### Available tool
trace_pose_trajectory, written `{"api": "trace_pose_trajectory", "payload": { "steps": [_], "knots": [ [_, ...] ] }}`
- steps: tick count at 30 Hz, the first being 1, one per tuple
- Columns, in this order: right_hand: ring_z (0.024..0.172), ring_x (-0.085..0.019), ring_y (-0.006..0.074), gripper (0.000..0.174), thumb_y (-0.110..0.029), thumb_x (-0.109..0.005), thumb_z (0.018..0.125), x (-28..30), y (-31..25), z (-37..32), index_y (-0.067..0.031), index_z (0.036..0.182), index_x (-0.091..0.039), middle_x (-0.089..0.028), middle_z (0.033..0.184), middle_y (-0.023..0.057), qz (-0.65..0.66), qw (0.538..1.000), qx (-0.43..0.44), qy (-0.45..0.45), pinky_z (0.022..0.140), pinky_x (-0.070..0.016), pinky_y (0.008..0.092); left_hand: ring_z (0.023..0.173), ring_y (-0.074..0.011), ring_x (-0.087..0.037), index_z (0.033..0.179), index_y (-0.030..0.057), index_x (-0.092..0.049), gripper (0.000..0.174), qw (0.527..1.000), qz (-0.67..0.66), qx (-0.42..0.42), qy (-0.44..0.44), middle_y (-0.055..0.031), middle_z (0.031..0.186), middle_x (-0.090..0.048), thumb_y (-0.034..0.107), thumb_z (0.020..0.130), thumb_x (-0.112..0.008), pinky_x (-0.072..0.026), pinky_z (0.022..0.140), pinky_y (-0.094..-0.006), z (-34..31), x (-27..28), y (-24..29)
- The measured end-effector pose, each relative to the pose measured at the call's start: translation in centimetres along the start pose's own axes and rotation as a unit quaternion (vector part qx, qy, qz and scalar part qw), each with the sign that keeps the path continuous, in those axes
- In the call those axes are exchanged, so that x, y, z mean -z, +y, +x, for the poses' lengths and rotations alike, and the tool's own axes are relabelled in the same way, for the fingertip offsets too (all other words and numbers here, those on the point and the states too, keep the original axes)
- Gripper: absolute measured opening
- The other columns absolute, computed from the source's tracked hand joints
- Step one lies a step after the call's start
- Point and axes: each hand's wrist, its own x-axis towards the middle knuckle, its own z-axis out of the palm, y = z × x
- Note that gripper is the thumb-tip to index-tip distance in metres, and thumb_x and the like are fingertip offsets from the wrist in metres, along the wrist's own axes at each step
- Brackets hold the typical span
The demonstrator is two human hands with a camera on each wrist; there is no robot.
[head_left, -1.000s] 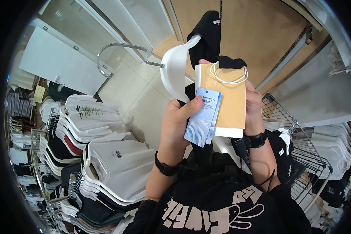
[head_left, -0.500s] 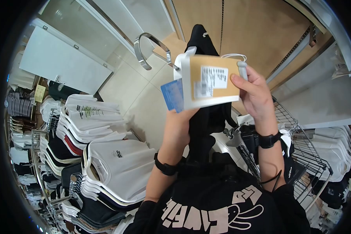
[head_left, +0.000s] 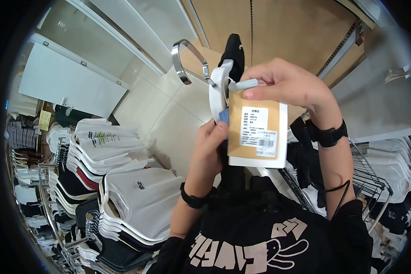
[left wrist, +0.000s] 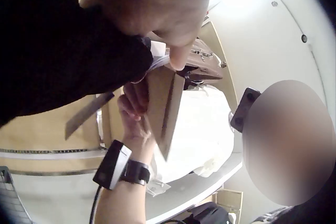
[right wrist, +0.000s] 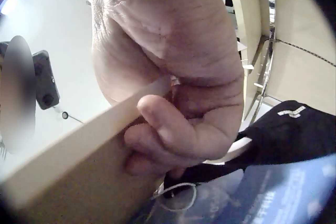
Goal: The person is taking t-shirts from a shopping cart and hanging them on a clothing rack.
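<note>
My right hand [head_left: 283, 84] pinches the top edge of a beige hang tag [head_left: 235, 132], thumb on its near face. On that face is a white label [head_left: 253, 123] with printed lines and a barcode. A grey plastic piece [head_left: 246, 84] and a thin white cord are at the tag's top. My left hand [head_left: 208, 148] grips a black garment [head_left: 233, 50] hung on a white hanger [head_left: 217, 93] with a metal hook [head_left: 180, 64]. The blue tag [right wrist: 268, 192] shows large in the right wrist view; the beige tag mostly covers it in the head view.
Racks of white shirts [head_left: 141, 196] and darker clothes stand to the left. A wire cart [head_left: 367, 173] is at the right, with white garments [head_left: 388, 169] beyond it. Wooden panels [head_left: 297, 32] rise ahead, past the pale tiled floor [head_left: 169, 132].
The beige tag has turned from a plain face to its labelled face and now stands upright. My right hand has moved from its side to its top. The hanger hook has shifted right.
</note>
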Motion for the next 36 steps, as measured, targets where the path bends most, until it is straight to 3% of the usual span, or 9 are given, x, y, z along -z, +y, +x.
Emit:
{"api": "trace_pose_trajectory", "payload": {
  "steps": [4,6,9,12,16,24,27,34,36],
  "knots": [
    [0.067,-0.055,0.0020,0.019,-0.018,-0.073,0.085,-0.9,-0.4,1.2,-0.0022,0.093,-0.067,-0.066,0.076,-0.0013,-0.036,0.999,0.026,0.021,0.059,-0.0443,0.0203,0.096,-0.0160,-0.064,0.118,-0.0069,-0.055,0.039,0.999,0.039,0.013,0.035,-0.0123,0.107,-0.066,0.017,0.088,-0.066,-0.0502,0.085,-0.0294,-0.7,-0.1,0.1],
    [0.069,-0.059,0.0031,0.020,-0.014,-0.076,0.082,-1.5,0.1,1.4,-0.0014,0.095,-0.067,-0.068,0.078,0.0005,0.058,0.995,0.017,0.082,0.060,-0.0460,0.0192,0.094,-0.0156,-0.065,0.117,-0.0060,-0.055,0.040,0.998,-0.002,0.030,0.047,-0.0117,0.106,-0.066,0.005,0.082,-0.071,-0.0511,0.085,-0.0304,-1.1,-0.1,0.4],
    [0.072,-0.062,0.0042,0.020,-0.011,-0.076,0.081,-2.7,0.9,1.3,-0.0008,0.096,-0.067,-0.069,0.080,0.0016,0.120,0.981,0.036,0.147,0.063,-0.0477,0.0189,0.093,-0.0156,-0.065,0.116,-0.0052,-0.055,0.039,0.998,-0.010,0.011,0.053,-0.0118,0.106,-0.067,0.002,0.080,-0.071,-0.0522,0.084,-0.0314,-1.4,-0.4,1.0],
    [0.064,-0.058,0.0025,0.024,-0.020,-0.076,0.081,-4.5,1.1,1.2,-0.0016,0.095,-0.068,-0.066,0.070,-0.0007,0.156,0.958,0.081,0.225,0.057,-0.0437,0.0185,0.092,-0.0158,-0.065,0.116,-0.0052,-0.055,0.039,0.999,0.014,0.001,0.039,-0.0123,0.105,-0.067,0.002,0.081,-0.071,-0.0527,0.083,-0.0316,-1.8,-0.1,1.1],
    [0.072,-0.062,0.0048,0.019,-0.011,-0.073,0.084,-3.8,0.8,0.7,-0.0004,0.098,-0.067,-0.069,0.081,0.0016,0.101,0.972,0.051,0.207,0.063,-0.0477,0.0193,0.090,-0.0158,-0.066,0.114,-0.0057,-0.057,0.037,0.997,0.053,-0.005,0.048,-0.0121,0.103,-0.067,0.001,0.081,-0.071,-0.0528,0.082,-0.0309,-1.9,-1.1,1.3],
    [0.069,-0.061,0.0056,0.022,-0.022,-0.068,0.089,-3.1,0.8,0.2,-0.0010,0.095,-0.066,-0.067,0.083,0.0022,0.305,0.941,-0.001,0.143,0.062,-0.0472,0.0189,0.086,-0.0143,-0.066,0.108,-0.0048,-0.063,0.029,0.998,0.036,-0.022,0.039,-0.0103,0.098,-0.069,0.004,0.082,-0.069,-0.0518,0.079,-0.0284,-1.7,-0.9,1.3],
    [0.069,-0.062,0.0063,0.023,-0.023,-0.068,0.089,-2.0,1.5,0.7,-0.0009,0.096,-0.066,-0.067,0.082,0.0028,0.325,0.942,0.009,0.085,0.060,-0.0470,0.0185,0.086,-0.0144,-0.066,0.109,-0.0050,-0.063,0.029,0.999,0.022,-0.028,0.032,-0.0100,0.099,-0.069,0.006,0.082,-0.069,-0.0516,0.078,-0.0282,-1.6,-0.7,0.9],
    [0.061,-0.056,0.0035,0.020,-0.022,-0.067,0.090,-2.3,1.8,1.7,-0.0021,0.092,-0.067,-0.063,0.074,-0.0011,0.298,0.948,0.058,0.098,0.055,-0.0428,0.0186,0.085,-0.0139,-0.065,0.108,-0.0046,-0.063,0.028,0.998,0.033,-0.028,0.041,-0.0092,0.098,-0.069,0.006,0.082,-0.069,-0.0511,0.078,-0.0275,-1.5,-0.6,1.3],
    [0.070,-0.062,0.0070,0.024,-0.022,-0.063,0.092,-1.7,2.1,1.3,0.0003,0.102,-0.065,-0.067,0.082,0.0042,0.313,0.946,0.038,0.075,0.061,-0.0486,0.0198,0.085,-0.0135,-0.065,0.107,-0.0040,-0.064,0.027,0.998,0.020,-0.025,0.060,-0.0085,0.098,-0.069,0.006,0.083,-0.068,-0.0508,0.078,-0.0272,-1.6,-0.5,1.3]
  ]
}}
